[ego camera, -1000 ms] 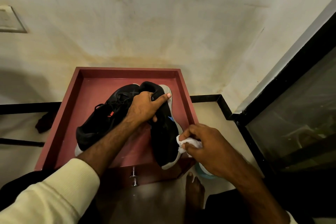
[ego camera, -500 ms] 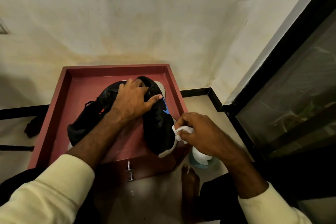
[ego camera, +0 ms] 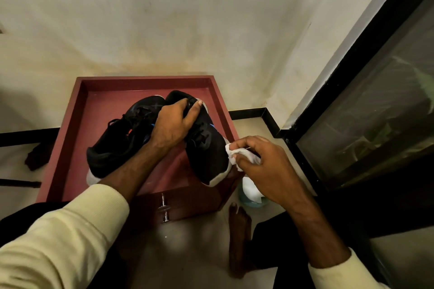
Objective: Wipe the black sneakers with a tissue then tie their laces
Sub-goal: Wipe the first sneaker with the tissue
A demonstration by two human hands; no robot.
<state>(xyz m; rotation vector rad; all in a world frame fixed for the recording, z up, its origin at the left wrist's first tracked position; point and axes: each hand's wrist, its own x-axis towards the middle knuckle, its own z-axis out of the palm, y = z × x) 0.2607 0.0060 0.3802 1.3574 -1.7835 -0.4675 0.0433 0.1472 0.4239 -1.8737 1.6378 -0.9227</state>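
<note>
Loose sneaker [ego camera: 112,148]: black matte upper, white sole, lying on a square red-brown tray [ego camera: 70,145] with a raised rim. Held sneaker [ego camera: 209,157]: same make, gripped at the collar by the left hand [ego camera: 172,124]. Right hand [ego camera: 267,169] pinches a crumpled white tissue [ego camera: 233,156] against its toe edge.

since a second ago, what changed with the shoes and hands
The left hand turned the held sneaker from its side toward upright, so its laces now show. It still grips the collar; the right hand still presses the tissue to the sole edge. The other sneaker lies unmoved in the red tray.
</note>
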